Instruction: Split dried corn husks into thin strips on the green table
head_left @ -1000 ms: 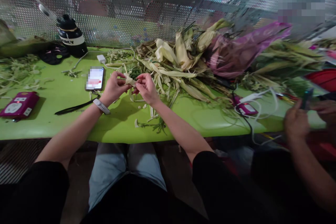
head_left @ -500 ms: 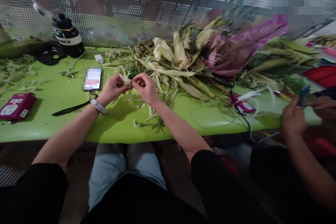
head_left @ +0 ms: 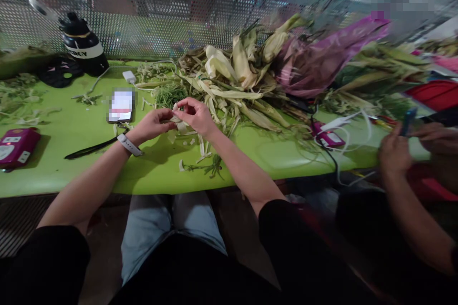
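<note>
My left hand (head_left: 156, 122) and my right hand (head_left: 196, 116) meet over the green table (head_left: 146, 176). A pale strip of corn husk (head_left: 182, 127) hangs under the fingers, between the two hands. My left fingers are closed on the strip, partly hidden behind it. My right thumb and forefinger pinch together at a small whitish end of it. Just beyond the hands lies a heap of thin green shreds (head_left: 170, 95). Right of them spreads a large pile of corn husks (head_left: 246, 74). Green stalk scraps (head_left: 211, 167) lie nearer the table's front edge.
A phone (head_left: 121, 104) with a black strap and a white charger (head_left: 129, 76) lie left of my hands. Farther left are a black bottle (head_left: 84, 47) and a magenta power strip (head_left: 18, 147). A purple plastic bag (head_left: 315, 64) rests behind. At right, another person's hand (head_left: 395, 152) holds a phone.
The husk strip now hangs lower between my hands, and my right fingers have shifted up and left. The whole view has moved slightly, so things sit a little farther left.
</note>
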Demonstrator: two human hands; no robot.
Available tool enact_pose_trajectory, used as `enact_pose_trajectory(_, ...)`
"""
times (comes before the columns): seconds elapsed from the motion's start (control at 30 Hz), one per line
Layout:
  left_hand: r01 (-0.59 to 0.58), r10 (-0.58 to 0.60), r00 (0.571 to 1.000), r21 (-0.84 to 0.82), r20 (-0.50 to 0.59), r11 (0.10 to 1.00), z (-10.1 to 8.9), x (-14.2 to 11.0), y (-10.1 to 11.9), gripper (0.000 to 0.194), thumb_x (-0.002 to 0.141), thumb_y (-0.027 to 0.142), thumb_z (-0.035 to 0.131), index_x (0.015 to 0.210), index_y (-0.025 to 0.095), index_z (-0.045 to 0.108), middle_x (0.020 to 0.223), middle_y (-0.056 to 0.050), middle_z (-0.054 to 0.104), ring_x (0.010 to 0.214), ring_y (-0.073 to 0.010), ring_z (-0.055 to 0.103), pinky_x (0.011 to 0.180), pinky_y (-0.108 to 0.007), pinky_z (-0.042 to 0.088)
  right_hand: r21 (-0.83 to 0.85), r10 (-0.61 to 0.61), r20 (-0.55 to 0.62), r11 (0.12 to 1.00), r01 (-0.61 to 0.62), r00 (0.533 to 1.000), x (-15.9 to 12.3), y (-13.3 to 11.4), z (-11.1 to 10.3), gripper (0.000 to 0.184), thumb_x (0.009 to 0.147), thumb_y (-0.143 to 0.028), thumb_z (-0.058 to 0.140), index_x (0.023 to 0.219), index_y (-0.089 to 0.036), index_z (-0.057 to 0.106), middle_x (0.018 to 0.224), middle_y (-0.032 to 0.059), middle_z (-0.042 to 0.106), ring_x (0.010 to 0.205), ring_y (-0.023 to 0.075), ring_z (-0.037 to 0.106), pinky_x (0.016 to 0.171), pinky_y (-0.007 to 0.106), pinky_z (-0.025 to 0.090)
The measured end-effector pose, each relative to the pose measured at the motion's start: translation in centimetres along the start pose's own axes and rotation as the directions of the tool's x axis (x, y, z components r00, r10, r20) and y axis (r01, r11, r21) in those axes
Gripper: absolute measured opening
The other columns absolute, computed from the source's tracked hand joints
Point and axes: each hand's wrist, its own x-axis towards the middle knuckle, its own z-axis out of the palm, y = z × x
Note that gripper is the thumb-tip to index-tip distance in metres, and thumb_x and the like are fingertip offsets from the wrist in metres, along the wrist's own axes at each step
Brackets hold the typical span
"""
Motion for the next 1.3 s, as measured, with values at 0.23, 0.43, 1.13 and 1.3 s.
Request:
enact_pose_trajectory(0.23, 0.075, -0.072, 0.997, -0.156, 0.03, 0.985, 0.4, -0.1, 0.3, 0.008, 0.084, 0.023, 0.063, 0.087, 0.016, 0.066, 0.079, -0.003, 0.063, 0.064, -0.011, 0.057, 0.059, -0.023, 0.048, 0.046, 0.022, -0.013, 0.999, -0.021, 1.0, 0.4, 0.2, 0.0, 0.03, 0.081, -0.049, 0.07, 0.085, -0.02, 0.064, 0.068, -0.0031, 0.052, 0.063, 0.0103, 0.045, 0.06, 0.025, 0.039)
enact_pose_trajectory(0.43, 0.055, -0.06, 0.998, -0.27, -0.012, 0.961, 1.2, -0.1, -0.5, 0.026, 0.084, 0.03, 0.071, 0.103, 0.019, 0.056, 0.067, 0.004, 0.055, 0.055, -0.0085, 0.053, 0.052, -0.02, 0.046, 0.085, 0.002, -0.068, 0.996, 0.004, 0.998, 0.4, 0.1, 0.1, 0.03, 0.082, -0.05, 0.07, 0.084, -0.02, 0.064, 0.076, -0.0013, 0.057, 0.068, 0.0105, 0.049, 0.065, 0.025, 0.044)
enact_pose_trajectory(1.13, 0.173, -0.134, 0.916, -0.071, 0.377, 0.982, 1.8, -0.9, 1.3, 0.021, 0.085, 0.035, 0.068, 0.09, 0.015, 0.07, 0.076, -0.002, 0.065, 0.068, -0.0119, 0.056, 0.065, -0.024, 0.046, 0.119, -0.023, -0.15, 0.992, 0.041, 0.988, 0.8, 0.0, -0.3, 0.037, 0.078, -0.056, 0.072, 0.082, -0.02, 0.065, 0.076, -0.0013, 0.055, 0.067, 0.0097, 0.044, 0.063, 0.025, 0.041)
enact_pose_trajectory(1.3, 0.302, -0.228, 0.915, -0.19, 0.333, 0.934, 1.8, -0.8, 0.8, 0.023, 0.082, 0.03, 0.066, 0.098, 0.016, 0.075, 0.08, -0.005, 0.07, 0.071, -0.014, 0.061, 0.069, -0.026, 0.048, 0.143, -0.033, -0.216, 0.988, 0.065, 0.976, 0.7, -0.3, -0.4, 0.037, 0.08, -0.057, 0.07, 0.081, -0.02, 0.064, 0.075, -0.0016, 0.054, 0.066, 0.0096, 0.044, 0.062, 0.025, 0.041)
